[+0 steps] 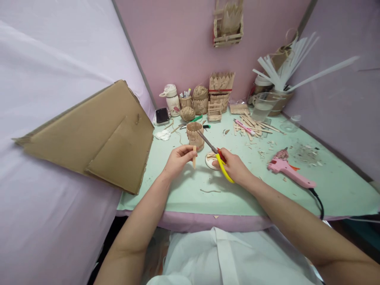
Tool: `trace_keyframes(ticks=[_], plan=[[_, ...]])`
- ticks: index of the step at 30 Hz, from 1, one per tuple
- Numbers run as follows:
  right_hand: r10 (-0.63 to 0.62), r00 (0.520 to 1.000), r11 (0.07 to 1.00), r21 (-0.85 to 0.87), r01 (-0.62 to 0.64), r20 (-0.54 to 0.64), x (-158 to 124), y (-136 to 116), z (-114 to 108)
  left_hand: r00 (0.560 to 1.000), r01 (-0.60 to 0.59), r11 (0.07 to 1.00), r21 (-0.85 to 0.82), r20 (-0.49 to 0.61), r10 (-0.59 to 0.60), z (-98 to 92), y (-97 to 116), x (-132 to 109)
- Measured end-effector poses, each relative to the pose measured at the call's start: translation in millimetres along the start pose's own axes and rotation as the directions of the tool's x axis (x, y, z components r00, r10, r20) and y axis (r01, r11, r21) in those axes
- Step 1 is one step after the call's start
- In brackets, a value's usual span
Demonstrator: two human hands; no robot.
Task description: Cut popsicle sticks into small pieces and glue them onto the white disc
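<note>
Between the thumb and fingers of my left hand [181,158] a short wooden craft stick [194,157] is pinched upright. My right hand [233,165] grips scissors [221,160] with yellow and red handles. Their blades [208,141] point up and left, toward a round cup made of craft sticks [195,136] that stands just beyond my hands. The blade tips overlap the cup in view; whether they touch it I cannot tell. Partly hidden behind the scissors is a small white round lid [211,161] with stick pieces on it.
A pink glue gun [291,172] lies at the right, its black cord over the table edge. Loose craft sticks [252,124] are heaped behind it. Twine balls [187,114], a white bottle [172,101] and a phone [162,115] line the back. Cardboard [118,138] leans at the left.
</note>
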State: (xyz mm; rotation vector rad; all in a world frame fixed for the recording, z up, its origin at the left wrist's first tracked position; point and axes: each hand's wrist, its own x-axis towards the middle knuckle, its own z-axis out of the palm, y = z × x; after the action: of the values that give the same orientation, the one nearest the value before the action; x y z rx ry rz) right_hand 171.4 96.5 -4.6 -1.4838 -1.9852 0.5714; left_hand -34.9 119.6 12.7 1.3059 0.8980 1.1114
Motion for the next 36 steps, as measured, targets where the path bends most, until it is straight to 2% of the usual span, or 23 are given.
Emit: trace_keyframes(ticks=[10, 14, 20, 29, 36], plan=[[-0.013, 0.998, 0.997, -0.078, 0.018, 0.061, -2.8, -4.4, -4.6, 1.000, -0.005, 1.000, -0.009, -0.015, 0.005, -0.4, 0.1, 0.3], [-0.041, 0.997, 0.979, -0.197, 0.051, 0.058, -4.8, -7.3, -7.1, 1.000, -0.005, 0.999, -0.038, 0.028, 0.006, -0.3, 1.1, -1.3], [-0.094, 0.996, 0.934, -0.346, 0.091, 0.010, -6.0, -7.9, -7.5, 0.994, 0.065, 0.985, -0.161, 0.093, -0.051, -0.8, -1.3, -3.3], [-0.049, 0.997, 0.925, -0.374, 0.068, 0.059, -7.1, -11.3, -9.6, 0.985, 0.132, 0.967, -0.219, 0.141, -0.103, -1.5, 1.2, -3.9], [-0.071, 0.988, 0.939, -0.326, 0.112, 0.134, -9.8, -6.1, -13.9, 0.972, 0.147, 0.979, -0.139, 0.206, -0.116, -9.2, -0.4, -0.3]])
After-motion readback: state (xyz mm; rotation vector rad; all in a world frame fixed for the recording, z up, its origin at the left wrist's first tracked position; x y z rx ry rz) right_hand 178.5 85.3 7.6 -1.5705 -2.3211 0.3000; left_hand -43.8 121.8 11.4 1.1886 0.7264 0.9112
